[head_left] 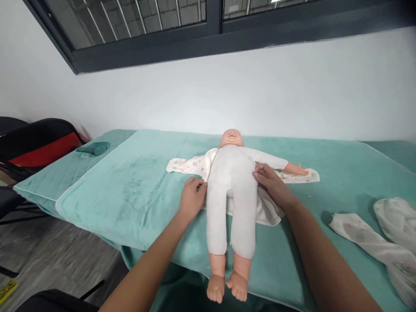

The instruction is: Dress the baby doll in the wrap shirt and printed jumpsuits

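A baby doll [232, 171] with a white cloth body lies on its back, head toward the wall and feet at the near edge. Under it spreads a printed white baby shirt [269, 212]. The doll's arm at the left is inside one sleeve [185, 165]; its other arm [276, 159] lies outside, over the second sleeve. My left hand [192, 197] is closed at the shirt's edge, beside the doll's waist. On the opposite side, my right hand [271, 184] has bent fingers pressed against the doll's side, above the shirt's lower part.
A green padded cover [130, 186] lies over the table. Crumpled printed baby clothing [380, 242] rests at the right. Black and red chairs [45, 147] stand at the left, and another dark chair [55, 301] is at the near left. A white wall [195, 99] borders the far side.
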### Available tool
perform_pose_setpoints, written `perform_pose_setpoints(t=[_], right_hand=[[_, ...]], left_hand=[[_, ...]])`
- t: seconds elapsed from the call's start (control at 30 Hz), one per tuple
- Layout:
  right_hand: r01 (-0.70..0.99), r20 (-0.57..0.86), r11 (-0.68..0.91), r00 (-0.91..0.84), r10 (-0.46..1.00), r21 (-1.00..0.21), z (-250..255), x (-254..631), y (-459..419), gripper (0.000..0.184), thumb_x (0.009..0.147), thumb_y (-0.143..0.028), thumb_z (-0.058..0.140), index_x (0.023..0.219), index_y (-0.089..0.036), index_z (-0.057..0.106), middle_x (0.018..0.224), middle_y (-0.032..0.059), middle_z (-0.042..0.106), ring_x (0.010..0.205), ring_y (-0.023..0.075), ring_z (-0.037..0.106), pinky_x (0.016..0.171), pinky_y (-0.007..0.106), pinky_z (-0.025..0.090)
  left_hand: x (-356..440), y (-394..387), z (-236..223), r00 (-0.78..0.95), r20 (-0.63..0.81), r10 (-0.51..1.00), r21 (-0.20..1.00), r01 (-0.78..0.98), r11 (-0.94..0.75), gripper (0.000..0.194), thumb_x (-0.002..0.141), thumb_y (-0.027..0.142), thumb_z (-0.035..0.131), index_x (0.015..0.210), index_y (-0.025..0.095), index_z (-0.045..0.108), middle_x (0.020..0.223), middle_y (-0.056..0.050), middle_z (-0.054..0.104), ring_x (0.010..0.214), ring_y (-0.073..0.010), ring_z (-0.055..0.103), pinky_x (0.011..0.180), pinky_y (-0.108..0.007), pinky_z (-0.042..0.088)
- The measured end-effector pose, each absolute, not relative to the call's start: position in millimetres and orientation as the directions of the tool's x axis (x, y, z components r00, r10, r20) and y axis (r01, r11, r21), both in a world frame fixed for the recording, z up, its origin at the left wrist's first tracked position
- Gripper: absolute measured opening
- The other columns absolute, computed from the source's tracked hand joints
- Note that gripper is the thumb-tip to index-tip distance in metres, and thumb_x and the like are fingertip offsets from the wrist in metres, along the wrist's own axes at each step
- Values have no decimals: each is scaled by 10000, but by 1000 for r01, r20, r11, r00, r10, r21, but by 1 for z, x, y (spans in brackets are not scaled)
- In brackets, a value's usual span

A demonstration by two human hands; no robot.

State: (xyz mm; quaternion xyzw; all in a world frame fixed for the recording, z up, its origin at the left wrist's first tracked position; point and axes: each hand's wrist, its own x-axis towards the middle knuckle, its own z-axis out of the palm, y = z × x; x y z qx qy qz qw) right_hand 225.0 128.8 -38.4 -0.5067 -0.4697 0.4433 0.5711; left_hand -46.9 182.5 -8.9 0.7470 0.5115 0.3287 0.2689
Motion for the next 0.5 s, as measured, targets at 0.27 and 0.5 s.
perform_pose_setpoints(t=[0.27, 0.5], right_hand=[[-67, 190, 193, 51, 980, -979, -41, 227, 131, 210, 842, -340, 678, 972, -265, 532, 940, -19, 551, 893, 170, 534, 794, 286, 449], [135, 280, 280, -25, 960, -950, -48, 233, 140, 183, 809, -244, 597, 989, -261, 565, 1080, 7, 617, 1080, 223, 566, 962, 393, 454]], left_hand=[[-11, 153, 84, 513, 147, 845, 918, 246, -309, 221, 915, 318, 470, 764, 197, 576, 736, 15, 605, 705, -132, 563, 657, -253, 438], [69, 209, 86, 745, 364, 559, 518, 337, -786, 302, 901, 184, 495, 1178, 195, 616, 1269, -60, 645, 1205, -206, 552, 1014, -346, 429]])
